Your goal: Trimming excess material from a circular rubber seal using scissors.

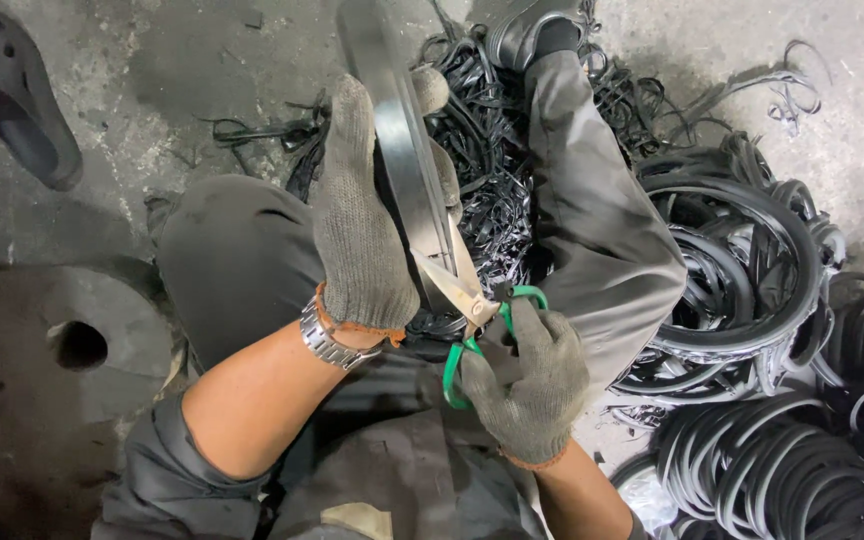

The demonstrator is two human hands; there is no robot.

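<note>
Your left hand (pixel 360 215) gripped the black rubber ring (pixel 397 150), right hand (pixel 530 380) clenched the green-handled scissors (pixel 472 300); ring looked floppy, light, best held near the cut.

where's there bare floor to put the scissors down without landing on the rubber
Bare concrete floor lies upper left, between the dark sandal and the left hand. A smaller bare patch sits top right. Crowded: rubber rings piled right, trimmings between the knees.
</note>
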